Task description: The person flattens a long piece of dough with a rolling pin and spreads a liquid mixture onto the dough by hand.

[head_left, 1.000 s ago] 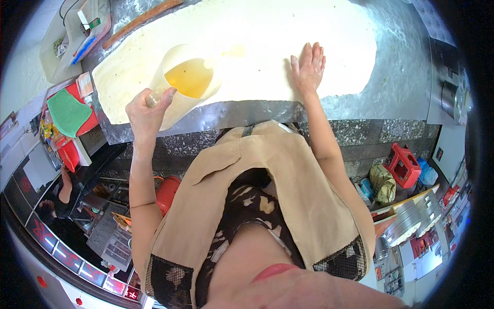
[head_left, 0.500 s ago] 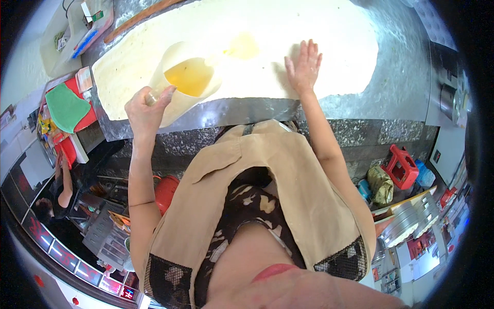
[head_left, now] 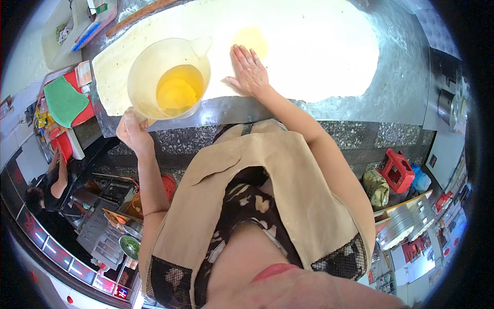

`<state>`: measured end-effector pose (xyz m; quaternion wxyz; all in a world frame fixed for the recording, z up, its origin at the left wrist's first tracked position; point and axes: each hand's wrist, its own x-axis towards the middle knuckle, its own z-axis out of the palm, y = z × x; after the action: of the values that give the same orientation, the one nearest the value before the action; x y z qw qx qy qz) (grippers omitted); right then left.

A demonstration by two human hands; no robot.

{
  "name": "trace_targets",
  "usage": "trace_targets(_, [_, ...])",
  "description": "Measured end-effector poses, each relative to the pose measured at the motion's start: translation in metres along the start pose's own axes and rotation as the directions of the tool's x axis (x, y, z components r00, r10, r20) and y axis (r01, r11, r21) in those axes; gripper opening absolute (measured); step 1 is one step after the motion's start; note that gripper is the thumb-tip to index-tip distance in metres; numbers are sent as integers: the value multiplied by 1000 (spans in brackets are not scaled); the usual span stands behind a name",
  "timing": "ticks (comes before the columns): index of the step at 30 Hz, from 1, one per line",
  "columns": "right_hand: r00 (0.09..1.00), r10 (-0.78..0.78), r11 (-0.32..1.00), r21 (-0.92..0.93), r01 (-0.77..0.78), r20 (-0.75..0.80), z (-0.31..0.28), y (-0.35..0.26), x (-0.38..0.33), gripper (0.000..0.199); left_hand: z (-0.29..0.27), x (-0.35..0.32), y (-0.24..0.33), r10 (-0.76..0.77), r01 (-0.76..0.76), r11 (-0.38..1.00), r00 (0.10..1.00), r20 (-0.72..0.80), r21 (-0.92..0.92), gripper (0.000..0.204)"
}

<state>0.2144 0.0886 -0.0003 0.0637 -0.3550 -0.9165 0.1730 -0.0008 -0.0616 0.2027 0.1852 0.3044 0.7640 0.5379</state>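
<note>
A large sheet of pale dough (head_left: 319, 56) covers much of the metal worktop (head_left: 401, 67). My left hand (head_left: 134, 132) grips the handle of a translucent plastic jug (head_left: 141, 72), whose spout points away to the right. Yellow oil (head_left: 177, 90) lies in the bottom of the jug, which hangs over the dough's near edge. On the dough, a shiny yellow puddle of oil (head_left: 253, 40) spreads just beyond my right hand (head_left: 248, 69). That hand rests flat on the sheet, its fingertips at the puddle's edge and its thumb apart.
A wooden rod (head_left: 139, 16) lies behind the dough at the far left. At left are a plastic bin (head_left: 77, 31) and a green cloth (head_left: 66, 101). Another person (head_left: 56, 177) works at far left. A red stool (head_left: 399, 170) stands at lower right.
The jug has come back from its pouring tilt toward upright, with my left hand drawn nearer me. My right hand has slid left across the dough to the oil puddle.
</note>
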Motion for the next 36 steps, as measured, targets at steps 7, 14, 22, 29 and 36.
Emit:
trace_targets(7, [967, 203, 975, -54, -214, -156, -7, 76, -5, 90, -15, -15, -12, 300, -262, 901, 952, -62, 345, 31])
trace_targets(14, [782, 587, 775, -135, -618, -210, -56, 206, -69, 90, 0, -35, 9, -159, 88, 951, 961, -227, -296, 43])
trace_targets(22, [618, 691, 688, 81, -721, -374, -63, 239, -97, 86, -39, -52, 0, -246, 139, 905, 943, -226, -403, 45])
trace_targets(29, [814, 521, 842, -1, -539, -256, 1, 92, 11, 89, -98, -65, -42, -338, 189, 889, 886, -319, -416, 46])
trace_targets(36, [906, 395, 917, 6, -398, -152, 44, -45, 77, 90, -169, -100, -102, -269, 127, 867, 933, -237, -482, 50])
